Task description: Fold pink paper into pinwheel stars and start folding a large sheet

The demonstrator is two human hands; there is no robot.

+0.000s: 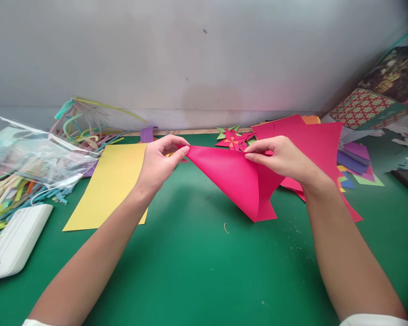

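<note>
A red paper sheet (231, 179), folded over on itself, hangs between my two hands above the green table. My left hand (161, 160) pinches its pointed upper left corner between thumb and fingers. Along the top edge, further right, my right hand (280, 158) grips the paper in a pinch. The lower tip of the sheet points down toward the table. Beneath my left forearm lies a yellow sheet (105, 185). Larger red sheets (319, 149) are behind and to the right of my right hand. Between and beyond my hands sit small red and green paper stars (233, 138).
Colourful strips (7, 194) and a clear plastic bag (37, 149) lie at the left, near a white box-like object (18, 237). Purple and blue paper pieces (355, 158) and a patterned bag (363, 106) are at the right. A pale wall (156, 59) stands behind the table (197, 271).
</note>
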